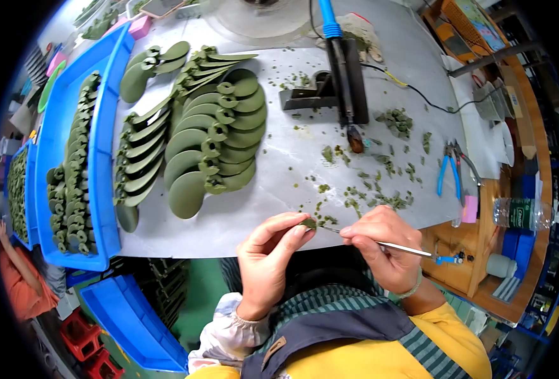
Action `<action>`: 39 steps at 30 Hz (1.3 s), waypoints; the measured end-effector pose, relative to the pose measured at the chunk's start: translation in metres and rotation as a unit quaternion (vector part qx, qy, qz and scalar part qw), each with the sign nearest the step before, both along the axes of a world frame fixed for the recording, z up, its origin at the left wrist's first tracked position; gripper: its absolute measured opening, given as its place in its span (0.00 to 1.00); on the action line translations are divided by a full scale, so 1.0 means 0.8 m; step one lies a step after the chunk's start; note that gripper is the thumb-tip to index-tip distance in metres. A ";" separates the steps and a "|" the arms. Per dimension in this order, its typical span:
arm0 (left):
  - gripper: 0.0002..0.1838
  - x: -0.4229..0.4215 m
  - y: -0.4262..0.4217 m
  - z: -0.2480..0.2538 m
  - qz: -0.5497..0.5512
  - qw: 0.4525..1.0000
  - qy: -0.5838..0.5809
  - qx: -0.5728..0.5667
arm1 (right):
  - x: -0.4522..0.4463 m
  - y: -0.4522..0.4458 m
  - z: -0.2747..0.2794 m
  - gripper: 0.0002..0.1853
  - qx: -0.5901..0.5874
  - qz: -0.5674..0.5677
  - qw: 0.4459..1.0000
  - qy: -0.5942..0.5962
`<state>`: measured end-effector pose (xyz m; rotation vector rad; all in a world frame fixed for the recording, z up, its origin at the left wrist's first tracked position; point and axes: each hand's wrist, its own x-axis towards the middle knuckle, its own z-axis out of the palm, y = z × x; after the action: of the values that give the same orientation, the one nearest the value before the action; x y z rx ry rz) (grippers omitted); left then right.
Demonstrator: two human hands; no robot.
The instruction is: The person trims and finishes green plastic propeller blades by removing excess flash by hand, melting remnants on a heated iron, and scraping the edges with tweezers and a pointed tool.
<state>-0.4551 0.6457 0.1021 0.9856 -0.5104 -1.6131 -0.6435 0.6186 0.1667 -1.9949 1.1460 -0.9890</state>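
Observation:
At the table's front edge my left hand (pixel 268 252) pinches a small green piece (pixel 308 223) between thumb and fingertips. My right hand (pixel 387 243) is closed round a thin metal tool (pixel 406 249), its tip pointing left at the piece. Whether the tip touches the piece is too small to tell. Beyond my hands, green scraps (pixel 380 189) are scattered over the grey table (pixel 279 158). Stacked green oval parts (pixel 188 158) with small curled ends lie in rows to the left.
A soldering iron (pixel 349 95) with a blue handle rests in a black stand. Blue-handled pliers (pixel 447 170) lie at the right, near a plastic bottle (pixel 522 213). A blue tray (pixel 105 158) holds more green parts. At the far left another person's arm (pixel 17 259) shows.

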 end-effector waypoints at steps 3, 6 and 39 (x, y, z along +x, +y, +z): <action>0.13 0.009 -0.001 0.001 -0.044 0.999 0.001 -0.017 | 0.002 0.003 -0.005 0.04 0.026 -0.016 0.999 -0.032; 0.22 0.030 -0.001 0.016 -0.018 0.986 -0.154 -0.065 | 0.000 0.008 -0.003 0.03 0.047 -0.027 0.997 -0.059; 0.20 0.048 -0.031 -0.015 -0.010 0.992 -0.127 0.027 | -0.041 -0.100 -0.015 0.09 -0.075 -0.177 0.980 0.057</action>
<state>-0.4170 0.6210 0.0899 1.2386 -0.6531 -1.5335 -0.6766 0.5388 0.1546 -2.0262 1.5699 -1.1794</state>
